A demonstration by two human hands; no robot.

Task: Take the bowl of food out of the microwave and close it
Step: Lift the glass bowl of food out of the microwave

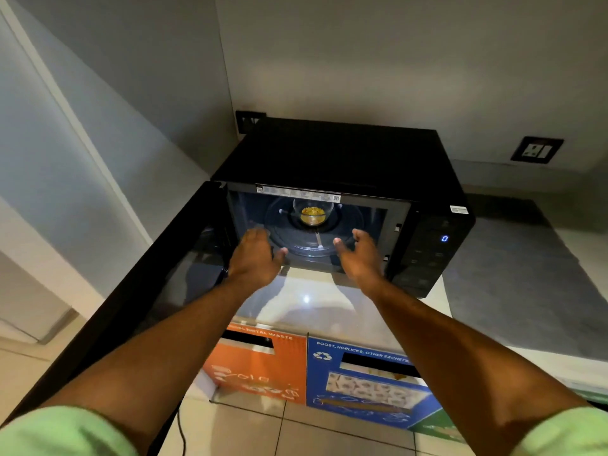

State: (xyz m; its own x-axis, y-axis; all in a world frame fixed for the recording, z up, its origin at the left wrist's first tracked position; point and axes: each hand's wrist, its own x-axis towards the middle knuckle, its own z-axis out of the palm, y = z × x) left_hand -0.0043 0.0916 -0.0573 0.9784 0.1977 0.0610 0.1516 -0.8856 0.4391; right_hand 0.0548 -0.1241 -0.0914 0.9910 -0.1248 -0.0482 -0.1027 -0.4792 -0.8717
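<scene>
A black microwave (345,156) stands on a pale counter (513,281) in a corner. Its door (138,291) is swung wide open to the left. Inside, a small clear glass bowl (313,212) of yellow food sits at the centre of the glass turntable (348,235). Both my arms reach into the opening. My left hand (255,255) is at the left front of the cavity, fingers apart, holding nothing. My right hand (360,255) is at the right front, also spread and empty. Neither hand touches the bowl, which lies beyond and between them.
The control panel (434,251) on the microwave's right shows a blue 0. A wall socket (537,149) is at the right. Below the counter stand an orange bin (260,370) and a blue bin (365,383) on a tiled floor. A black cable (180,426) trails down.
</scene>
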